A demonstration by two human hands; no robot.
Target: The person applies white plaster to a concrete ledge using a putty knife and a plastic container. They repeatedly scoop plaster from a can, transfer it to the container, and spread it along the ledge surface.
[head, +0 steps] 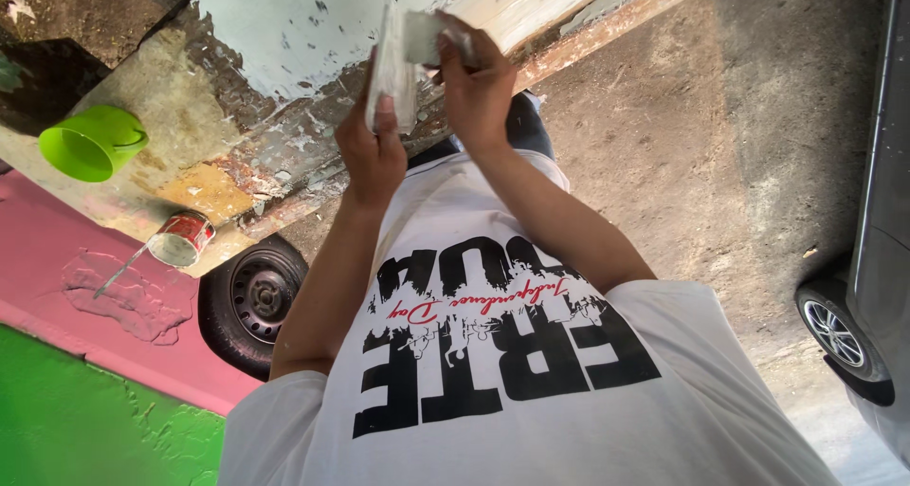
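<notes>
My left hand (373,152) grips a flat tool smeared with white filler (392,67), held upright in front of me. My right hand (477,86) holds a small scraper blade (423,36), pressed against the flat tool's upper part. Both hands are raised before a worn surface with pale, flaking paint and rusty brown patches (284,31). My white shirt with black lettering fills the lower part of the view.
A bright green bucket (90,143) and an open paint can (182,238) with a stick in it are at the left. Beside them is a pink and green painted area (57,372). A black wheel (254,301) is near my left elbow. A grey car (858,325) stands at the right on concrete.
</notes>
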